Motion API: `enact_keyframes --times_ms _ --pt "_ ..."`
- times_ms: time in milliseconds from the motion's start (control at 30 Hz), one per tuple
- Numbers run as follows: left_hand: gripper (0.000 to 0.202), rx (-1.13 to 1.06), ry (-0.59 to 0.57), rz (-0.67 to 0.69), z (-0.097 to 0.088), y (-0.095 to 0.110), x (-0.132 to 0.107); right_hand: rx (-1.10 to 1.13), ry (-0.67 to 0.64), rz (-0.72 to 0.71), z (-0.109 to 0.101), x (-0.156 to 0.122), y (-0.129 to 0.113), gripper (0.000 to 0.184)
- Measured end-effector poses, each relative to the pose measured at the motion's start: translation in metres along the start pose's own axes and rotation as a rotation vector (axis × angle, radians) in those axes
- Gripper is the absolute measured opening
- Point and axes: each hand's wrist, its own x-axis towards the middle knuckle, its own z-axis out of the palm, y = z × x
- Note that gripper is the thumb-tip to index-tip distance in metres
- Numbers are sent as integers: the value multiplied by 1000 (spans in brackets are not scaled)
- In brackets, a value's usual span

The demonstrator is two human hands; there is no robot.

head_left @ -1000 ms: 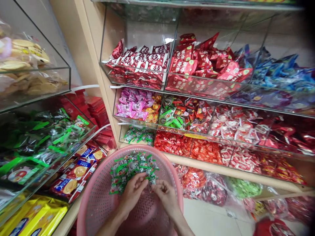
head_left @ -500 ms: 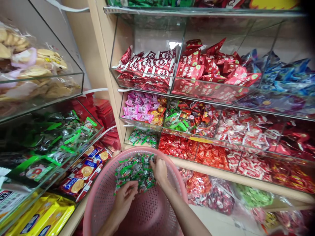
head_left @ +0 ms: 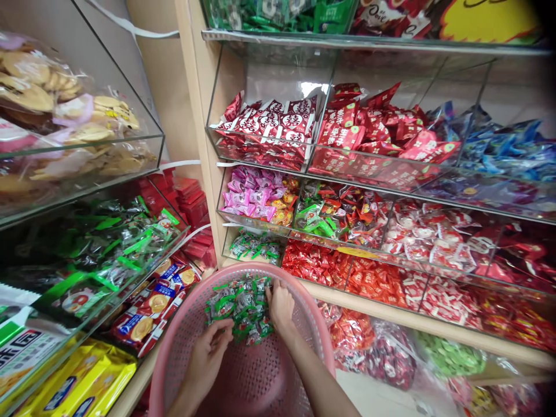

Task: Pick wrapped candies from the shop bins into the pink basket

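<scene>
Two bare hands down in one pink basket (head_left: 322,339), either side of a single heap of green-wrapped sweets (head_left: 238,306). Bunched vs. the far wall, prob. through the basket's tilt. At the near edge, left hand (head_left: 207,354) with fingers curled onto the wrappers; grip clenched on a sweet or just resting, can't tell. On the far-right edge, right hand (head_left: 281,302) with fingertips buried; grip likewise unclear. Flanking like this likely to hem the heap in. Dozens of sweets, too many to count. Just behind the rim, one clear shelf bin (head_left: 254,246) w/ matching green sweets; red packs (head_left: 317,263) next door.
</scene>
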Motion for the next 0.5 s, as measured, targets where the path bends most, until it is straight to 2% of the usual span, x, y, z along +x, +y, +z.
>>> enact_keyframes --times_ms 100,167,233,300,333,400,467,500 --pt "42 80 105 78 -18 1 -3 30 39 11 -9 -5 -1 27" --pt "40 153 201 141 -34 -1 -6 123 95 -21 -25 -14 4 30" --pt "38 262 293 228 -51 -8 -8 276 186 -77 -47 -28 19 32" --pt "35 388 362 329 -66 -19 -12 442 293 -84 -66 -50 46 38" --pt "34 444 385 373 -72 -27 -15 499 336 -18 -72 -64 65 43" --pt "33 526 405 423 -80 -44 -21 567 371 204 -74 -96 105 54" --pt "34 557 419 416 -80 -60 -30 572 376 478 -65 -132 143 64" --pt "36 556 429 398 -78 -68 -34 594 384 555 -57 -150 157 68"
